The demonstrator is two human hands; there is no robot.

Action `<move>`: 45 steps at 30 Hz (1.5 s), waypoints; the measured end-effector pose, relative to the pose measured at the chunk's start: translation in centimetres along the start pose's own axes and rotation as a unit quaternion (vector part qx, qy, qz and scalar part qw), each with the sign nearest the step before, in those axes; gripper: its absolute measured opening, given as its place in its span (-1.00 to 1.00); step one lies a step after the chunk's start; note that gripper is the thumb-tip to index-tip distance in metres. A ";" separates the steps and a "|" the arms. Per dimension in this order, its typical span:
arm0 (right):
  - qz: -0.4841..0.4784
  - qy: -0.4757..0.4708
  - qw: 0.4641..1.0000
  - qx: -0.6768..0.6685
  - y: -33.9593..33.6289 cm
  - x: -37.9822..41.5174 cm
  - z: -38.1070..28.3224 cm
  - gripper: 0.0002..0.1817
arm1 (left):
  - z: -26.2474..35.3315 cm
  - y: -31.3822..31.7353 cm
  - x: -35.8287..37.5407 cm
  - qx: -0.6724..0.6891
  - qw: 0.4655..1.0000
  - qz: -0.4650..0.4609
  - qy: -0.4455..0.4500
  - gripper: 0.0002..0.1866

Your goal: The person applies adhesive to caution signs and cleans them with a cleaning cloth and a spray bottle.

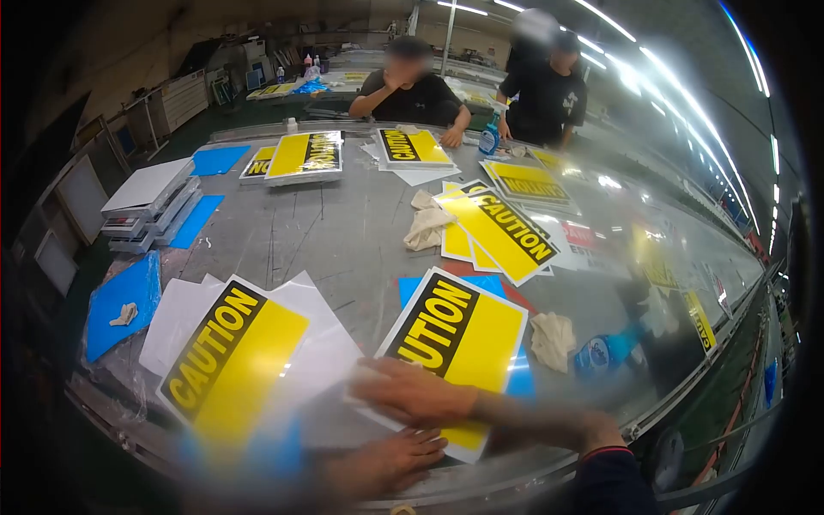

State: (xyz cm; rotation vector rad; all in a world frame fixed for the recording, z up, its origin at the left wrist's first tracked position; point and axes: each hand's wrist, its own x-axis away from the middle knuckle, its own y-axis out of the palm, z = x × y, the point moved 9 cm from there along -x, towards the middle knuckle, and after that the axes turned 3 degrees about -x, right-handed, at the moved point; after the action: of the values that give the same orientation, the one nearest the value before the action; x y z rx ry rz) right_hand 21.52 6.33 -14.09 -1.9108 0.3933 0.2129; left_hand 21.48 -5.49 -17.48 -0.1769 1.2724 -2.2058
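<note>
A yellow and black CAUTION sign (495,333) lies on the table in front of me, partly on blue sheets. My right hand (414,392) reaches in from the right across its lower left part, fingers pointing left and blurred. Something pale shows at those fingertips, too smeared to tell whether it is a cloth. Below it, my left hand (388,463) rests flat by the sign's lower left edge, fingers stretched out and holding nothing. Left of both hands, another CAUTION sign (249,360) lies on white sheets (322,330).
A crumpled cloth (552,341) and a blue spray bottle (601,352) lie to the right. Further back are fanned CAUTION signs (506,232), another cloth (427,225) and stacked signs (305,157). Two people (412,94) (545,90) are across the table (318,232).
</note>
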 end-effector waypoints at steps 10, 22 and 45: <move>0.119 0.185 0.972 0.085 -5.2 5.0 15.8 -0.55 | 0.8 -1.5 -0.3 -0.020 0.999 -0.022 -0.037 -0.49; 0.135 0.158 0.971 0.117 -5.7 4.9 14.7 -0.54 | 0.4 -1.1 -0.2 -0.026 0.998 -0.027 -0.048 -0.51; 0.028 0.129 0.991 -0.037 -4.5 5.0 5.0 -0.47 | 0.5 -2.2 -0.7 0.004 0.999 -0.007 -0.049 -0.52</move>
State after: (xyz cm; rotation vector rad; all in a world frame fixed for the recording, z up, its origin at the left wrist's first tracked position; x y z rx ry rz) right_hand 28.02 11.56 -13.66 -2.0089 0.6203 0.0164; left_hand 21.30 -4.65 -15.25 -0.2882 1.2116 -2.1848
